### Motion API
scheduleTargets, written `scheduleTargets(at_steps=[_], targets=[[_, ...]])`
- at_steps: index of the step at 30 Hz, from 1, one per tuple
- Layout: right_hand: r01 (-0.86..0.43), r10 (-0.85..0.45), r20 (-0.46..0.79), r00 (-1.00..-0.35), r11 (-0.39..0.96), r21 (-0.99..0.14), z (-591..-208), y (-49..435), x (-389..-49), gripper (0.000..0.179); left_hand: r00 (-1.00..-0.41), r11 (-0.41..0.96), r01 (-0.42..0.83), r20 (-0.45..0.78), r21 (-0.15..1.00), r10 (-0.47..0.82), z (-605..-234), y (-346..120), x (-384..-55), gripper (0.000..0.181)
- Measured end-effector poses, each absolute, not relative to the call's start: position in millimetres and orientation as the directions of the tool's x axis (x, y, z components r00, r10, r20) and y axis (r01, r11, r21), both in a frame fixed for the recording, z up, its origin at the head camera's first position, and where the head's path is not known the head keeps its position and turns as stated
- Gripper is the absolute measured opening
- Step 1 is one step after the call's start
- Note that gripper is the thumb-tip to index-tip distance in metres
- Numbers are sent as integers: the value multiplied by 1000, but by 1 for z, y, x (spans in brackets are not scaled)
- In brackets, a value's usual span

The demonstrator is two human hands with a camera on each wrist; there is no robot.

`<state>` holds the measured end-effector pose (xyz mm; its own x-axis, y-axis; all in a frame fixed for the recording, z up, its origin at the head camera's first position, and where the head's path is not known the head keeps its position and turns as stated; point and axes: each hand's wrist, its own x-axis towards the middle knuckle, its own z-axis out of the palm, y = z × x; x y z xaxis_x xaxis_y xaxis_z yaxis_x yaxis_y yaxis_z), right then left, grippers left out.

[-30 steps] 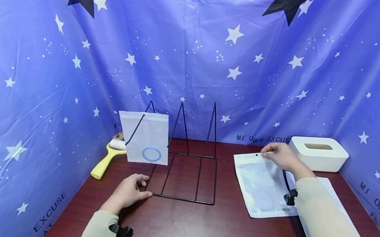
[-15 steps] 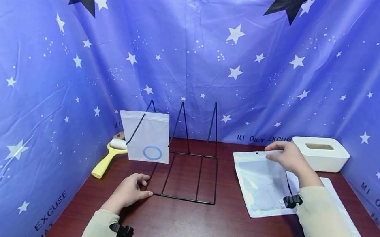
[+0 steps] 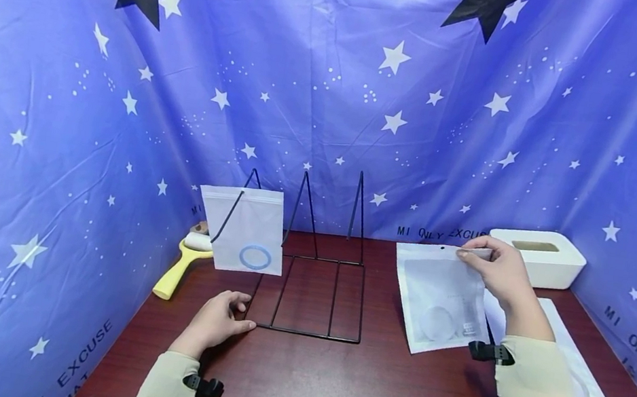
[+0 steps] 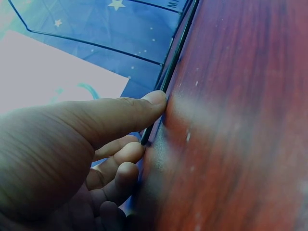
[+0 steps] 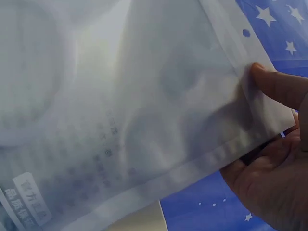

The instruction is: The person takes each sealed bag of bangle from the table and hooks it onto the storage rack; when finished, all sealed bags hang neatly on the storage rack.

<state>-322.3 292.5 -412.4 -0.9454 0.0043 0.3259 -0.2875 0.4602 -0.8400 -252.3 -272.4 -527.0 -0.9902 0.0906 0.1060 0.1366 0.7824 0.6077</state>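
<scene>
My right hand [image 3: 499,273] pinches the top edge of a white, see-through zip pouch [image 3: 438,305] and holds it tilted up at the right of the table. In the right wrist view, the thumb lies on the face of the pouch [image 5: 159,96], near its corner and punched hole. At the near left corner of a black wire rack [image 3: 304,334], my left hand [image 3: 213,321] has its thumb on the rod and its fingers curled on the other side, as the left wrist view shows. A second white zip bag [image 3: 259,224] with a blue ring printed low hangs on the rack's left prong.
Another white pouch [image 3: 592,394] lies flat at the right, partly behind my right arm. Behind it stands a white tissue box [image 3: 562,262]. A yellow-handled lint roller [image 3: 176,273] lies left of the rack. Blue star-print curtains enclose the table.
My right hand has raised the pouch's top edge and moved slightly right, so the pouch stands more upright, apart from the pouch lying flat. The left hand and rack have stayed put.
</scene>
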Motion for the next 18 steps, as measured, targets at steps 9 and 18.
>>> scheduleTargets(at_steps=[9,18], targets=[[-292,93,370,-924,452,-843,-407,292,-312,38,-991,782,131,104,609,86,-527,-272,-251,55],[-347,-5,391,-921,470,-811,-387,297,-293,27,-989,773,145,112,617,95,-526,-272,-251,55]])
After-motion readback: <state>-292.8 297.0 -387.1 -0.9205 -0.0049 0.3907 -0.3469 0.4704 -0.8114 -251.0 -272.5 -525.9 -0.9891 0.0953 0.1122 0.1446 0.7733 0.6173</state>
